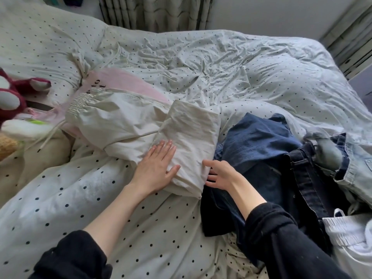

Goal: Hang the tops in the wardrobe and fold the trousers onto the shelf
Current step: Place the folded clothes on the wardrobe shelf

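Observation:
Cream trousers (128, 119) with an elastic waistband lie across the polka-dot duvet (141, 228), their legs folded back into a flat panel at the near end. My left hand (156, 168) presses flat on that folded panel, fingers straight. My right hand (218, 174) is at the panel's right edge, thumb on top and fingers slipped under the fabric. To the right lies a heap of denim: blue jeans (255, 139), dark navy jeans (302, 178) and pale washed jeans (354, 170). A white garment (350, 234) sits at the lower right.
A pink garment (128, 83) lies under the cream trousers' waistband. Plush toys (12, 97) sit at the left edge beside a pillow (40, 51). Curtains (153, 13) hang behind the bed. The far half of the bed (261, 67) holds only rumpled sheet.

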### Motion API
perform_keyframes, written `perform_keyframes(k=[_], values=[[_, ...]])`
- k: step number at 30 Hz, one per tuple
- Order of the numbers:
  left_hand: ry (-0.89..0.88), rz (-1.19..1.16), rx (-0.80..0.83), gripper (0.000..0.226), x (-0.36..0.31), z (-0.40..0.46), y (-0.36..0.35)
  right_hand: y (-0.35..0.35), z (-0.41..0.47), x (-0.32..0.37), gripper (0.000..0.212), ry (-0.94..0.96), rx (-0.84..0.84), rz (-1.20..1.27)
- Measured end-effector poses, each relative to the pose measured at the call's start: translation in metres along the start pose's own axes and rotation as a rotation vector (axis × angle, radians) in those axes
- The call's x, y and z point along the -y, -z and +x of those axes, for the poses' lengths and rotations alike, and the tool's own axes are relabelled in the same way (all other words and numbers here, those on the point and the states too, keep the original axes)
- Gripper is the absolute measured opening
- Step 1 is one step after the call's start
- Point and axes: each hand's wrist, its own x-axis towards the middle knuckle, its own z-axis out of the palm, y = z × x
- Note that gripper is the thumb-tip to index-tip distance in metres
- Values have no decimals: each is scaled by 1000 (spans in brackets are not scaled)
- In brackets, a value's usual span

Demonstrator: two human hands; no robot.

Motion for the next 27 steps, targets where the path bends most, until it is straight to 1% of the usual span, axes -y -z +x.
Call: perform_keyframes(k=[3,5,8,10,13,14,16,18,20,21,23,25,27], values=[[5,-19,23,94,-6,-3,6,4,-9,4,39,-13,14,56],[5,-87,32,93,-10,-6,11,8,-17,10,36,62,-25,51],[7,-249,41,86,-21,-10,16,13,-38,24,21,256,-122,-83],[-1,-359,61,82,-32,-10,18,19,-52,33,17,345,-186,-157],[-41,-534,123,57,-60,-13,25,40,-75,40,20,410,-287,-199],[-61,-605,149,53,-72,-14,27,49,-85,41,18,434,-317,-217],[-102,-731,201,50,-93,-15,27,66,-104,43,11,489,-375,-287],[-146,-827,239,49,-112,-14,24,74,-120,44,12,558,-419,-345],[-135,-910,243,48,-117,-13,20,69,-128,45,11,621,-432,-396],[-97,-969,229,47,-114,-14,20,61,-128,46,10,643,-423,-418],[10,-1169,169,43,-101,-18,23,40,-126,47,13,682,-360,-439],[96,-1287,22,38,-78,-25,34,11,-118,48,16,678,-256,-422],[165,-1363,-114,36,-56,-34,48,-19,-109,50,1,672,-170,-435]])
